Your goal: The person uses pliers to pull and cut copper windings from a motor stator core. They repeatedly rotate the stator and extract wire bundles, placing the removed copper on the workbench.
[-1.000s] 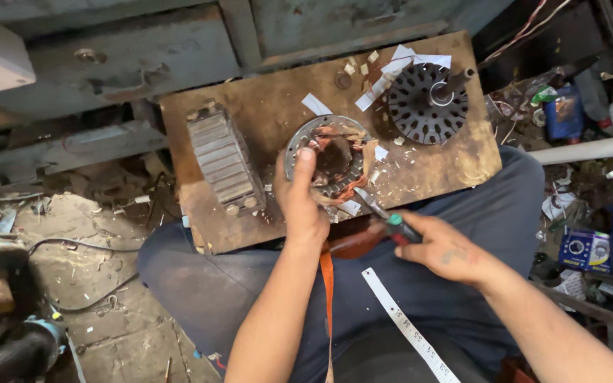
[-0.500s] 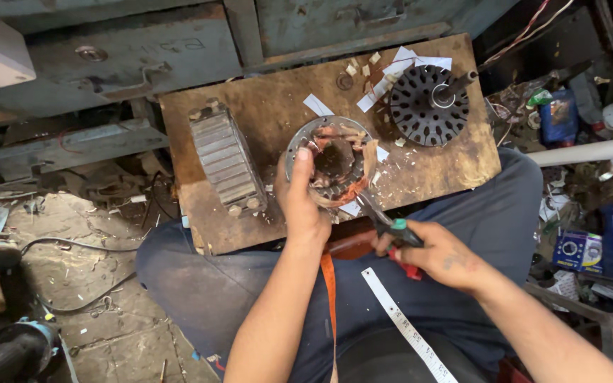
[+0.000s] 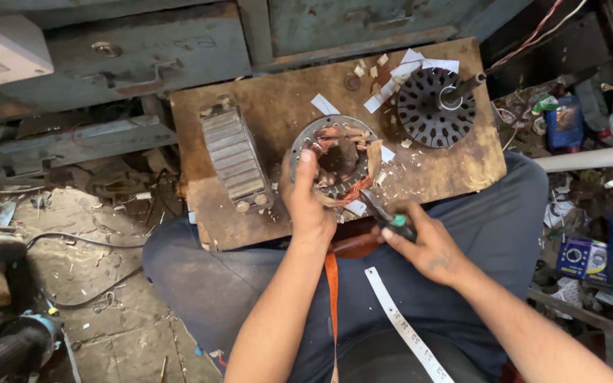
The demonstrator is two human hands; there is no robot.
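Board: I see a worn wooden board (image 3: 278, 106) across the lap, carrying everything below.
Ribbed block: a grey finned metal block (image 3: 234, 156) lies on the board's left part.
Slotted disc: a dark round disc (image 3: 431, 113) with a shaft sits at the right, well apart from the hands.
Motor ring: the ring with copper windings (image 3: 335, 162) lies mid-board, near edge.
Left hand: my left hand (image 3: 308, 206) clasps the ring's near rim, thumb on top.
Right hand: my right hand (image 3: 427, 245) is clenched on pliers (image 3: 381, 211), their tip at the windings.

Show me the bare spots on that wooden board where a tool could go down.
The wooden board is bare between the ribbed metal block and the stator, and along its near right edge below the slotted rotor. Crowded: paper scraps and chips around the stator, where the left hand and right hand work.
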